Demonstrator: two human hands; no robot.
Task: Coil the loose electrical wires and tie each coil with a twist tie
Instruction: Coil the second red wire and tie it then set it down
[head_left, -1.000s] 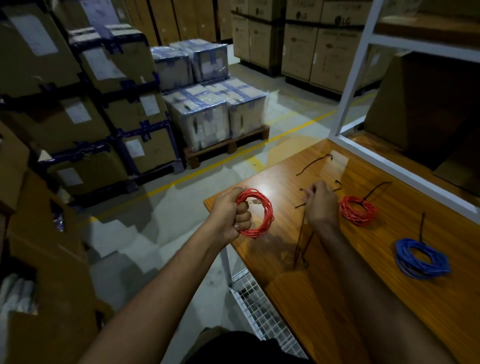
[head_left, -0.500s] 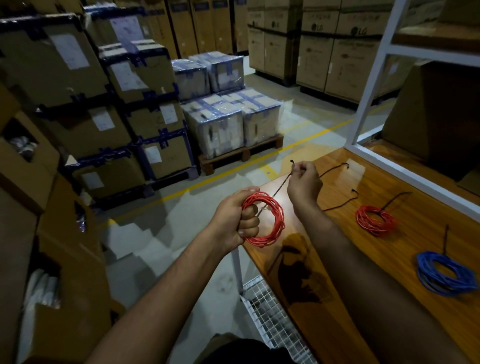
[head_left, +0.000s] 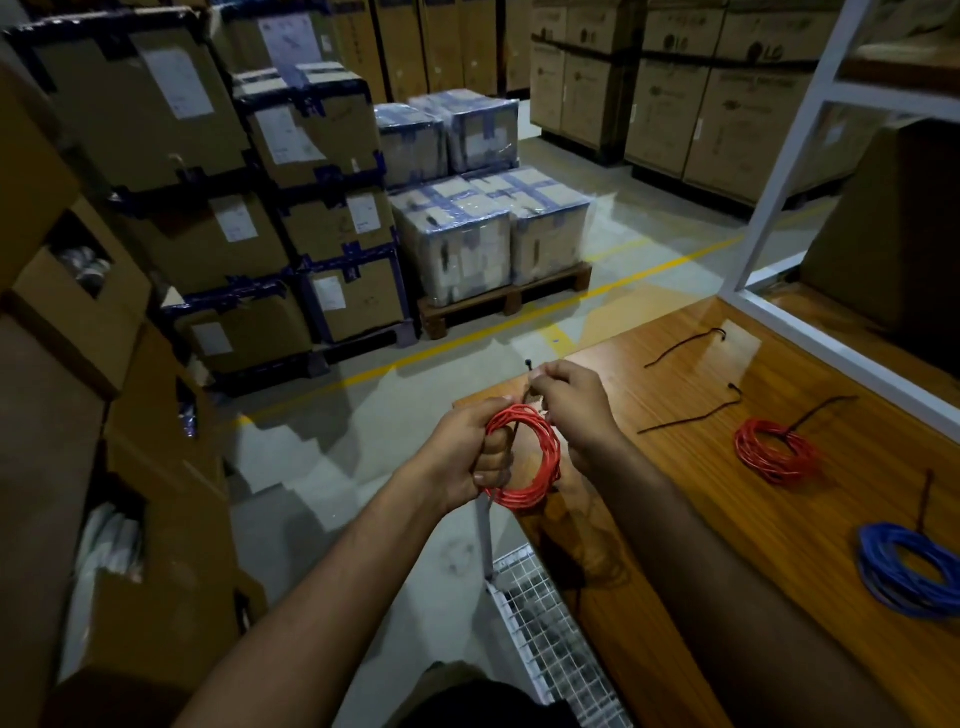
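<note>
My left hand (head_left: 480, 452) grips a red wire coil (head_left: 537, 467) at its left side, held over the near left corner of the wooden table (head_left: 727, 519). My right hand (head_left: 569, 402) pinches a black twist tie (head_left: 529, 371) just above the coil; the tie runs down through the coil by my left fingers. A second red coil (head_left: 776, 449) with a black tie sticking out lies on the table to the right. A blue coil (head_left: 909, 577) with a black tie lies at the far right.
Two loose black ties (head_left: 685, 347) (head_left: 691, 413) lie on the table beyond my hands. A white shelf frame (head_left: 779, 171) borders the table's far side. A wire mesh shelf (head_left: 550, 639) sits under the table. Stacked cartons (head_left: 311, 208) and a pallet (head_left: 498, 296) stand across the aisle.
My right hand picked a black tie off the table, lifted it, then came down close to the red coil. The tie now passes through the coil. My left hand kept its grip.
</note>
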